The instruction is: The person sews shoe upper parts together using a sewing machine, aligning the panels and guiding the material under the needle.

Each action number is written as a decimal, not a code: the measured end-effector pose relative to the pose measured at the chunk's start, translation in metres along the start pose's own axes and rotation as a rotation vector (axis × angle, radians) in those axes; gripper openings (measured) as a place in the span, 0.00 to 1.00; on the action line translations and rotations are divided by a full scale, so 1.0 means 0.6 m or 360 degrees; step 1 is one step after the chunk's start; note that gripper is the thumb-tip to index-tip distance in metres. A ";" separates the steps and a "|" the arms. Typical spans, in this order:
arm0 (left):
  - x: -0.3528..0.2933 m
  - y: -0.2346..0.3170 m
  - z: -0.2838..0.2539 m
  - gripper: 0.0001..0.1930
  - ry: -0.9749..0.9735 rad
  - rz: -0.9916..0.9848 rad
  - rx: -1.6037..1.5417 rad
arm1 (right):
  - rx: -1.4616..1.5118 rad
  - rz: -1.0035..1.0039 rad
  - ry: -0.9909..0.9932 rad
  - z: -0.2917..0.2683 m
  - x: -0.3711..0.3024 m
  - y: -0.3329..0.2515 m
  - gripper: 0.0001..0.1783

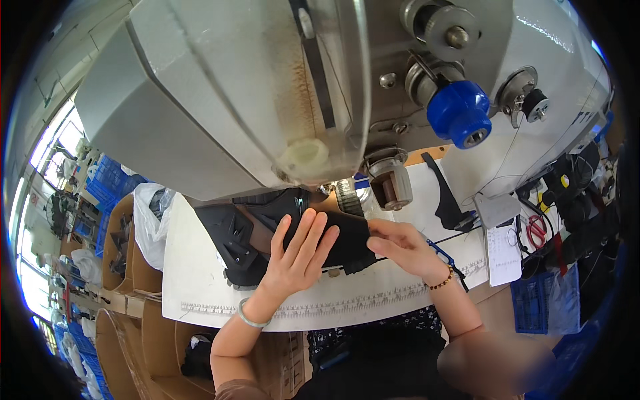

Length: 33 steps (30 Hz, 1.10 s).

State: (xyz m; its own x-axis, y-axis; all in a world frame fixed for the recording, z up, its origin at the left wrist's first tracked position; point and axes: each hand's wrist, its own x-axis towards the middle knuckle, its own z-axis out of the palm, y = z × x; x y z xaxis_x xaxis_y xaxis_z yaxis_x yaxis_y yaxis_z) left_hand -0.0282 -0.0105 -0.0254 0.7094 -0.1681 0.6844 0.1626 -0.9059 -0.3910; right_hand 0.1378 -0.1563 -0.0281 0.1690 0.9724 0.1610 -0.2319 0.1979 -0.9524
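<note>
A black sheet-like workpiece (346,241), with cut-out shapes at its left part, lies on the white sewing table (200,283) under the sewing machine (233,100). My left hand (301,257) rests flat on it, fingers stretched toward the needle area. At the workpiece's right edge, my right hand (405,248) pinches the material between thumb and fingers. The machine's head hides the far side of the workpiece, and the needle itself cannot be made out. Just beyond my hands is a metal bobbin-like roller part (390,188).
A ruler strip (347,305) runs along the table's near edge. To the right are a black curved strip (441,190), a notebook (503,253), red-handled scissors (536,230) and a blue crate (531,300). Cardboard boxes (150,340) and a white plastic bag (150,227) stand at left.
</note>
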 end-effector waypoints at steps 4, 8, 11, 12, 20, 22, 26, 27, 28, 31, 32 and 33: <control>0.003 0.000 -0.003 0.16 0.0023 -0.0023 -0.0012 | -0.0126 0.0000 0.0160 0.003 0.005 0.006 0.11; 0.005 -0.001 -0.010 0.18 -0.0004 -0.0034 -0.0007 | -0.0127 -0.0073 0.0139 0.006 0.009 0.017 0.14; 0.007 0.000 -0.013 0.18 -0.0007 -0.0046 -0.0015 | -0.0151 -0.0070 0.0180 0.007 0.007 0.021 0.12; 0.007 0.001 -0.012 0.18 -0.0017 -0.0052 -0.0006 | -0.0213 -0.0098 0.0220 0.008 0.006 0.021 0.12; 0.004 -0.002 -0.003 0.18 0.0108 -0.0037 -0.0047 | -0.0439 -0.0193 0.0300 0.007 0.005 0.019 0.11; 0.002 -0.004 0.000 0.18 0.0090 -0.0012 0.0008 | -0.0404 -0.0209 0.0267 0.005 0.007 0.021 0.11; 0.000 -0.008 0.004 0.18 0.0128 -0.0015 -0.0015 | -0.0335 -0.0197 0.0260 0.008 0.011 0.026 0.11; 0.001 -0.008 0.005 0.18 0.0141 -0.0021 -0.0019 | -0.0281 -0.0178 0.0301 0.010 0.012 0.027 0.11; 0.002 -0.009 0.005 0.18 0.0127 -0.0029 -0.0001 | -0.0266 -0.0185 0.0292 0.009 0.013 0.026 0.11; 0.007 -0.012 0.005 0.18 0.0086 -0.0072 -0.0024 | -0.0290 -0.0152 0.0317 0.011 0.015 0.023 0.12; 0.010 -0.014 0.006 0.18 0.0138 -0.0059 -0.0039 | -0.0340 -0.0157 0.0331 0.011 0.016 0.022 0.12; 0.012 -0.014 0.005 0.18 0.0146 -0.0057 -0.0040 | -0.0394 -0.0164 0.0342 0.011 0.017 0.021 0.12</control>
State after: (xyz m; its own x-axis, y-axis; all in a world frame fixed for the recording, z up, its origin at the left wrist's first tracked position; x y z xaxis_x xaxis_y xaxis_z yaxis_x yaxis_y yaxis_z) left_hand -0.0223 -0.0026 -0.0191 0.6373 -0.1694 0.7518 0.1687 -0.9212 -0.3505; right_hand 0.1305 -0.1429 -0.0369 0.3836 0.8953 0.2266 0.0319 0.2324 -0.9721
